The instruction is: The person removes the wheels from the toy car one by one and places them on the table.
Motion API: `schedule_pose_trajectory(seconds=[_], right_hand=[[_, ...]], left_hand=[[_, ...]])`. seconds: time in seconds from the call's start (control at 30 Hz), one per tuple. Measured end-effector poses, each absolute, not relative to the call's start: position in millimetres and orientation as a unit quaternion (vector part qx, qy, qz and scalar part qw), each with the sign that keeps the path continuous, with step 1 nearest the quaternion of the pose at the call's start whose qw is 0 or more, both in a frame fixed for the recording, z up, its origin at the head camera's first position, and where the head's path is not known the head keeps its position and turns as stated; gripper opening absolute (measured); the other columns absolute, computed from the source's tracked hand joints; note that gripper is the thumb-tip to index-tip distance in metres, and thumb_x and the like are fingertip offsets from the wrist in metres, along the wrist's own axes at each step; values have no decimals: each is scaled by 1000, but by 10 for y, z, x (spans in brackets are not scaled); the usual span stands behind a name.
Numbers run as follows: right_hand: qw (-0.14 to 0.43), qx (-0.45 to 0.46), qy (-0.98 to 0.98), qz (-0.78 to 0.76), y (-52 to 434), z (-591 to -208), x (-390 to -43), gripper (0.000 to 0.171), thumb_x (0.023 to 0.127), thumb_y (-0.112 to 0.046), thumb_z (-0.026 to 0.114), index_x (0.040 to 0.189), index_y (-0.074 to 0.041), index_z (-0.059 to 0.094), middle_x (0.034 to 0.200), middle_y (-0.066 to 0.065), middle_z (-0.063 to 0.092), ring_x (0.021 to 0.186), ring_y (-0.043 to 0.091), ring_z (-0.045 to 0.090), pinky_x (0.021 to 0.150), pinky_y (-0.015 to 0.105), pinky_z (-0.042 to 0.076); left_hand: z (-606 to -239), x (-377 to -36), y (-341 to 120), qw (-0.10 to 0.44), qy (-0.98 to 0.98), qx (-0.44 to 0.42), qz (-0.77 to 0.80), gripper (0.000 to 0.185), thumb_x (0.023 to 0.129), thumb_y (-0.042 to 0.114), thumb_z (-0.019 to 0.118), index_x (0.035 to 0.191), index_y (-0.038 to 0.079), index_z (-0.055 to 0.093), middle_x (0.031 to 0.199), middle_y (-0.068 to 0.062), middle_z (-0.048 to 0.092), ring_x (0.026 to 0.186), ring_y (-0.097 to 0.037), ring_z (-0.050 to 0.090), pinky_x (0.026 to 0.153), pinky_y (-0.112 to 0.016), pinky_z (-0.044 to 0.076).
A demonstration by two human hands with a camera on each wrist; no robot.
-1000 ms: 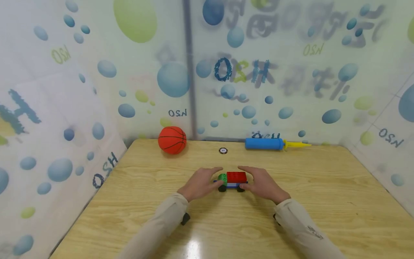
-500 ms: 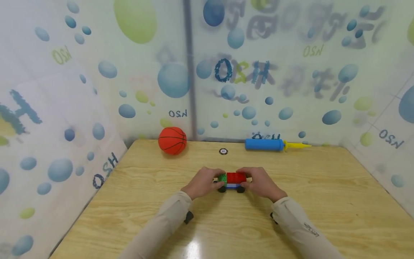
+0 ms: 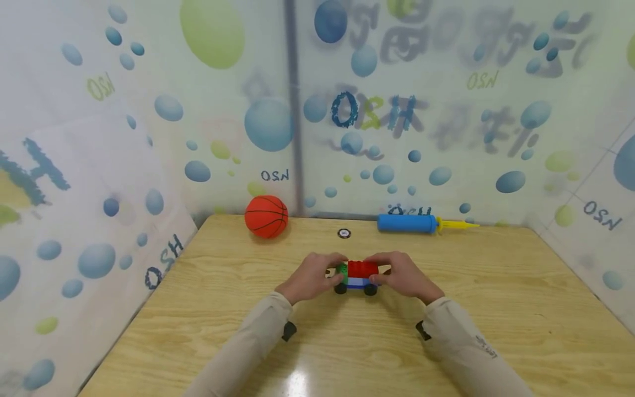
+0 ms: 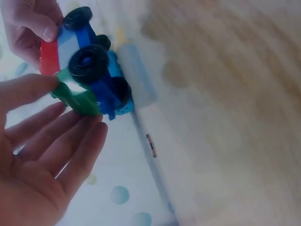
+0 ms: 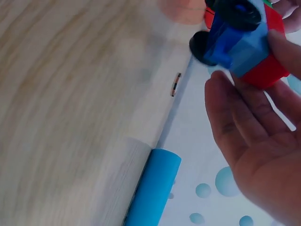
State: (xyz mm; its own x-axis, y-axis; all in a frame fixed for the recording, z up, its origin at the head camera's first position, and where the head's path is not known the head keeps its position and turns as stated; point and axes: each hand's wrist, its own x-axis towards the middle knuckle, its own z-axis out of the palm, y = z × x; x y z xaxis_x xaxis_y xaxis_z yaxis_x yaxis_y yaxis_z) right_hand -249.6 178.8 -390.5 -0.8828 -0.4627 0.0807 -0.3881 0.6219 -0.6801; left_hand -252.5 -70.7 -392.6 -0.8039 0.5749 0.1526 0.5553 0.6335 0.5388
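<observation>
A small brick toy car (image 3: 358,277) with a red top, green front, blue base and black wheels sits mid-table between both hands. My left hand (image 3: 311,275) grips its green end, fingers curled over the top. My right hand (image 3: 403,275) grips the red end the same way. The left wrist view shows the car (image 4: 89,70) from below, wheels toward the camera, with my left hand's fingers (image 4: 70,141) against the green brick. The right wrist view shows my right hand (image 5: 249,132) pinching the car (image 5: 240,37) by its red and blue bricks.
The wooden table (image 3: 496,309) is walled in by bubble-printed sheets. An orange basketball (image 3: 266,216) lies at the back left, a blue pump (image 3: 407,223) with a yellow nozzle at the back right, and a small round disc (image 3: 344,233) between them.
Both hands closed in from either side of the car, and their fingers have curled onto it; they now grip it. The ball and pump stayed put.
</observation>
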Motion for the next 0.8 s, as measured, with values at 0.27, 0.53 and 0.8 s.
schedule_pose_trajectory(seconds=[0.27, 0.53, 0.8], right_hand=[[113, -210, 879, -413, 1839, -3781, -2532, 41, 95, -21, 68, 132, -5, 64, 129, 15, 68, 116, 31, 64, 96, 48, 56], [139, -214, 877, -408, 1839, -3643, -2564, 40, 94, -20, 68, 131, -6, 65, 125, 13, 70, 107, 23, 65, 97, 47, 54], [158, -213, 877, -400, 1760, -3509, -2614, 48, 93, -25, 69, 136, -6, 58, 119, 12, 72, 98, 19, 68, 94, 45, 56]], left_hand=[[-3812, -2486, -664, 9, 893, 343, 291, 43, 99, 22, 62, 140, 11, 55, 131, -6, 69, 111, -18, 69, 98, -37, 57], [-3759, -2469, -596, 33, 875, 364, 319, 50, 99, 27, 64, 146, 17, 49, 141, -4, 61, 119, -19, 62, 102, -38, 53], [-3773, -2482, -552, 51, 867, 376, 324, 65, 94, 31, 71, 151, 26, 42, 144, -3, 56, 122, -20, 57, 94, -30, 54]])
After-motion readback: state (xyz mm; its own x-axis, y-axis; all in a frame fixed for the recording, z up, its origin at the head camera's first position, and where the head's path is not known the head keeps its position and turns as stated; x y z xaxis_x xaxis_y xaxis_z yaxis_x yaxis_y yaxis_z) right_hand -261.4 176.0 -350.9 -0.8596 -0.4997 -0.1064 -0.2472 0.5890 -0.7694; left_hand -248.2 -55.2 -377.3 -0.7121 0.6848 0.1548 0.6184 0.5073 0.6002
